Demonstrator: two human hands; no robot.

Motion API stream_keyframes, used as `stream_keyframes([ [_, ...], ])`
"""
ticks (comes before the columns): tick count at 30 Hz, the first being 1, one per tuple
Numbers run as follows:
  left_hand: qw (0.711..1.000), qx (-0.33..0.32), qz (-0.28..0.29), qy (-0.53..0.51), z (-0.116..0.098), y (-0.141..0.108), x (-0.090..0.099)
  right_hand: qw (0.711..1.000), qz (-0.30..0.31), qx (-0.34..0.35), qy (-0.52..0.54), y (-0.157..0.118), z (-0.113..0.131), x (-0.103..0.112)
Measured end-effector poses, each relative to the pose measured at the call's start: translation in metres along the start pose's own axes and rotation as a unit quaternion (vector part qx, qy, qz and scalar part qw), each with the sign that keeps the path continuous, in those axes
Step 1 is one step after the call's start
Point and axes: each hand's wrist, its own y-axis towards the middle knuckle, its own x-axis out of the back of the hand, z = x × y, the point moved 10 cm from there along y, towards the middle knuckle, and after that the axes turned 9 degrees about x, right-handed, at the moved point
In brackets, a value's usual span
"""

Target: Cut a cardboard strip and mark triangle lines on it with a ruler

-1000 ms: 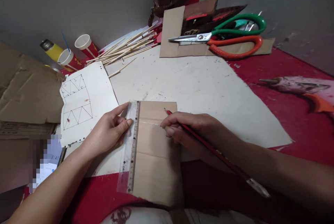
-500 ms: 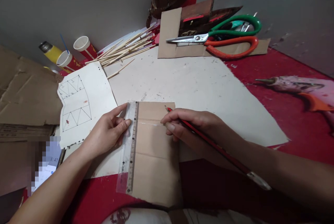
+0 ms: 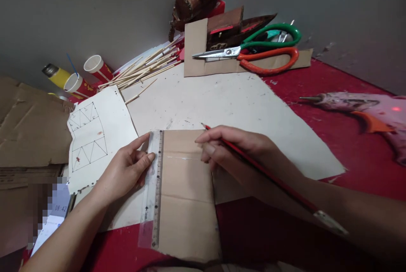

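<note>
A brown cardboard piece (image 3: 187,221) lies in front of me, with a faint whitish line and creases across it. Along its left edge runs a clear plastic ruler (image 3: 149,204). My left hand (image 3: 131,166) grips the ruler near its upper part, thumb on top and the other fingers partly hidden beneath. In my right hand (image 3: 228,149) is a red pencil (image 3: 269,179), pinched between thumb and fingers, its white end towards my wrist. The pencil tip is close to the cardboard's upper right corner; I cannot tell whether it touches.
Left are a paper with truss drawings (image 3: 90,136), two paper cups (image 3: 79,86), a yellow bottle (image 3: 58,75) and a phone (image 3: 53,221). Wooden sticks (image 3: 142,69), scissors (image 3: 234,52) on cardboard and brown model boats (image 3: 225,22) stand behind. A pink glue gun (image 3: 349,103) lies right.
The pencil tip has shifted slightly up relative to the cardboard's corner. My left hand stays on the ruler. The whole view has tilted a little, and a red light shows on the glue gun.
</note>
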Motion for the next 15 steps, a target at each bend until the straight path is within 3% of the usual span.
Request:
stream_keyframes([
  [5, 1.000, -0.002, -0.004, 0.001, -0.001, 0.000, 0.001, 0.987, -0.123, -0.045, 0.097, 0.002, -0.007, 0.021],
  [11, 1.000, -0.003, -0.008, 0.004, -0.002, 0.000, 0.002, 0.981, -0.116, -0.087, 0.126, 0.001, -0.016, 0.018],
  [15, 1.000, -0.004, -0.010, -0.001, -0.002, 0.000, 0.001, 0.984, -0.104, -0.076, 0.120, 0.001, -0.015, 0.017],
])
